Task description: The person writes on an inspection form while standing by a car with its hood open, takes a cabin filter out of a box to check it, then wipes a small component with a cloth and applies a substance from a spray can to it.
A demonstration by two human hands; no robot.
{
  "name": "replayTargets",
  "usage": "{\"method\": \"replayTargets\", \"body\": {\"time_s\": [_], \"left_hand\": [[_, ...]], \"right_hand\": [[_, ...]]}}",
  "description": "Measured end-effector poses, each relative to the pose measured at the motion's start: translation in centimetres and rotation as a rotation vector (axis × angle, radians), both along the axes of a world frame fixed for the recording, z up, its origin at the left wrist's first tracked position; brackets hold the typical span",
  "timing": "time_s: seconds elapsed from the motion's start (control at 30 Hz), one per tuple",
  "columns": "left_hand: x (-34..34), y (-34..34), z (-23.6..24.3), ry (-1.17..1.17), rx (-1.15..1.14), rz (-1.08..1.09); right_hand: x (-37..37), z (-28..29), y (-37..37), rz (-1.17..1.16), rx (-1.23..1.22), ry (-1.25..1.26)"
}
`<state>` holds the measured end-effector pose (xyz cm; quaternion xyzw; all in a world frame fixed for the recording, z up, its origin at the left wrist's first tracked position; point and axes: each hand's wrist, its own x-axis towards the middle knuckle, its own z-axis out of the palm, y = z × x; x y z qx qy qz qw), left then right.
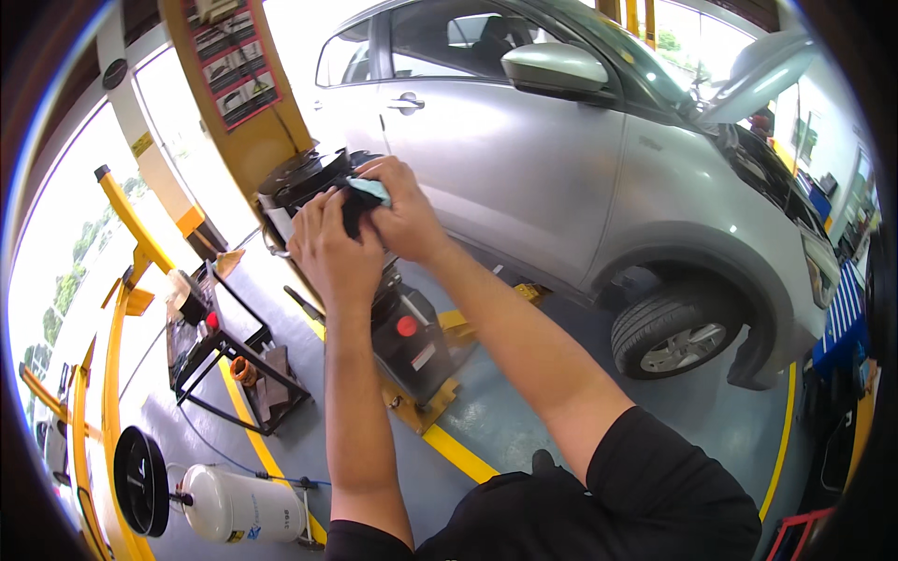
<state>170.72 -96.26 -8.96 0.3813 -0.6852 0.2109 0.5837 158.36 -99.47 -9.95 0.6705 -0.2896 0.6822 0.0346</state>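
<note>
Both arms reach forward, and my hands meet in front of a dark round-topped piece of equipment [304,176]. My left hand [329,241] is closed round a small black object [355,208], whose kind I cannot make out. In the closed fingers of my right hand [409,213] is a light-blue cloth [373,190], bunched against the top of the black object. The palms and most of the fingertips are hidden. Below my hands stands a dark tank with a red cap [406,326].
A silver car [514,159] with its hood raised fills the right side, its front wheel [678,332] on the floor. To the left stand a black tool cart [224,351], a white cylinder tank [245,503] with a black basin [140,481], and yellow lift arms [114,365]. A hose [210,449] crosses the floor.
</note>
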Motion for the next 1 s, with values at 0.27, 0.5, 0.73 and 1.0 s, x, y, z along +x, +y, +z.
{"method": "replayTargets", "body": {"time_s": [0.27, 0.5, 0.73, 1.0], "left_hand": [[-0.1, -1.2, -0.7, -0.036, -0.029, -0.006], [-0.2, -1.2, -0.8, -0.034, -0.025, 0.008], [-0.5, -0.9, -1.3, -0.011, 0.031, 0.038], [-0.2, -1.1, -1.7, -0.012, 0.028, 0.055]], "right_hand": [[0.3, -0.7, -0.5, 0.057, -0.042, -0.091], [0.7, -0.8, -0.5, 0.022, -0.056, -0.112], [-0.1, -1.2, -0.5, 0.048, -0.047, -0.085], [0.1, -1.3, -0.4, 0.048, -0.026, -0.066]]}}
